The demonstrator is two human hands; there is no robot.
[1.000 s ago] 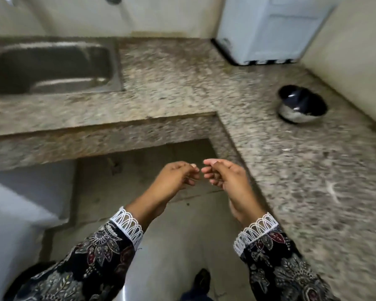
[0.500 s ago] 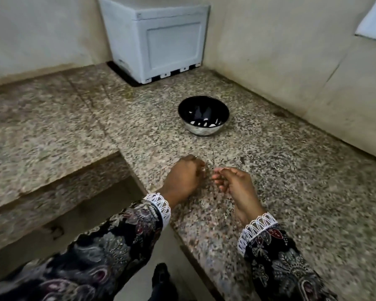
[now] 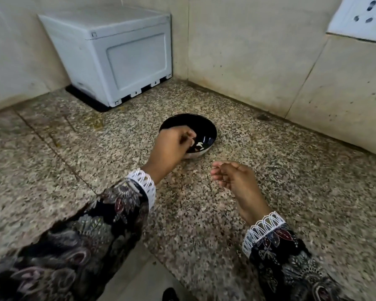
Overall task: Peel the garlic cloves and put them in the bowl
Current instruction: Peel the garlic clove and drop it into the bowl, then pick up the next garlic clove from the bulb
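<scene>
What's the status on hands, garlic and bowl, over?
Left hand over the black bowl, fingers curled, contents hidden. Right hand loosely curled above the counter, holding nothing visible. Pale pieces in bowl. Nothing obstructing.

Small dark bowl [image 3: 201, 127] with pale outer wall, upright on speckled granite counter [image 3: 269, 170], few pale peeled garlic cloves [image 3: 199, 145] inside near its front.

The left hand [image 3: 172, 146] is stretched forward, back of the hand up, its fingers [image 3: 188, 135] curled and bunched at the tips; motion blur hides whether they pinch anything. The right hand [image 3: 237, 179] is drawn nearer the body, palm turned leftward, fingers [image 3: 217, 172] loosely curled around nothing. Both forearms wear dark floral sleeves with white lace cuffs.
</scene>
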